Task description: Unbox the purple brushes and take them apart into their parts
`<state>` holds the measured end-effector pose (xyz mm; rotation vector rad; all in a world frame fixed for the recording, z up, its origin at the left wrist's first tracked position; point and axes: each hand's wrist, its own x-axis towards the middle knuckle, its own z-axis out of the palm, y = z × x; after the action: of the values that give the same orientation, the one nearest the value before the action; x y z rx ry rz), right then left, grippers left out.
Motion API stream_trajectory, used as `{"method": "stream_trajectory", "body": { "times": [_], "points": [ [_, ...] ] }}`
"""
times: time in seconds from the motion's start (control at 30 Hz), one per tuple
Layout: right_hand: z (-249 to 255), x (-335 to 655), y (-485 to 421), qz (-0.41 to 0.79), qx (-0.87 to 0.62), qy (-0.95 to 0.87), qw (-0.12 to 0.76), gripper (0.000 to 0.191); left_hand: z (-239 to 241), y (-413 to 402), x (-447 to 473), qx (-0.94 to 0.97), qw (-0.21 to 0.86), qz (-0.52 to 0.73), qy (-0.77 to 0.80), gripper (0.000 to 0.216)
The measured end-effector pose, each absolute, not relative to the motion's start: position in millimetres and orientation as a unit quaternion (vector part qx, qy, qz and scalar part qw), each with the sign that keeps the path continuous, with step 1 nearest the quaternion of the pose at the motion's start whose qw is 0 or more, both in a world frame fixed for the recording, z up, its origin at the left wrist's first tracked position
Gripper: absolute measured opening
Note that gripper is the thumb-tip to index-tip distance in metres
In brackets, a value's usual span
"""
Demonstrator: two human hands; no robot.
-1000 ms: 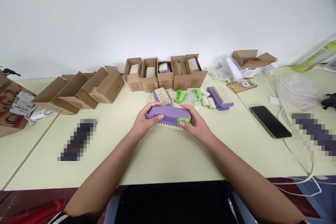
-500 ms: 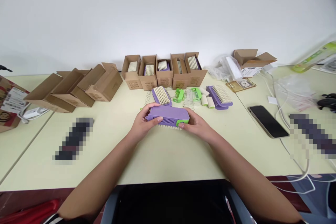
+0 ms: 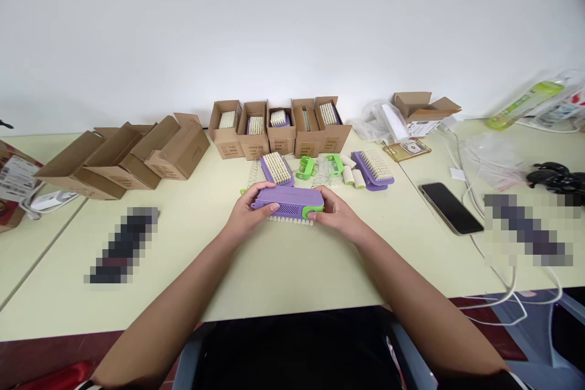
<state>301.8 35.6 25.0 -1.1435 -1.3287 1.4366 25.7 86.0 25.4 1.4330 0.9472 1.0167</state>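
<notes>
A purple brush [image 3: 289, 198] with a green end piece [image 3: 312, 212] is held between both hands, its cream bristles facing down toward the table. My left hand [image 3: 249, 212] is closed around its left end, with the thumb along the slotted side. My right hand [image 3: 336, 214] grips the right end, its thumb at the green piece. Just behind lies a second brush [image 3: 276, 169], bristles up. Beside it are green plastic parts [image 3: 305, 167], clear plastic parts [image 3: 323, 170], cream rollers [image 3: 359, 179] and thin metal springs [image 3: 253, 174]. Another purple brush [image 3: 375, 167] rests at the right, bristles up.
Several cardboard boxes [image 3: 277, 144] with brushes inside stand along the wall. More open boxes [image 3: 180, 152] are at the left. To the right lie a phone [image 3: 451, 207], white cables [image 3: 514, 274], plastic wrapping [image 3: 377, 125] and a green-labelled bottle [image 3: 525, 103].
The head view has shifted slightly, so the table's contents sit a little further left. Both hands keep the same hold on the brush.
</notes>
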Motion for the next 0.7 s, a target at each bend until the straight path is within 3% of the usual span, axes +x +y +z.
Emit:
{"method": "stream_trajectory", "body": {
  "times": [0.53,0.7],
  "points": [
    [22.5,311.1,34.1,0.567,-0.411,-0.540,0.467,0.043,27.3,83.2,22.9,0.579,0.553,0.451,0.394,0.058],
    [16.9,318.7,39.5,0.494,-0.429,-0.506,0.562,0.043,24.9,88.5,18.1,0.547,0.541,0.508,0.387,0.055]
  ]
}}
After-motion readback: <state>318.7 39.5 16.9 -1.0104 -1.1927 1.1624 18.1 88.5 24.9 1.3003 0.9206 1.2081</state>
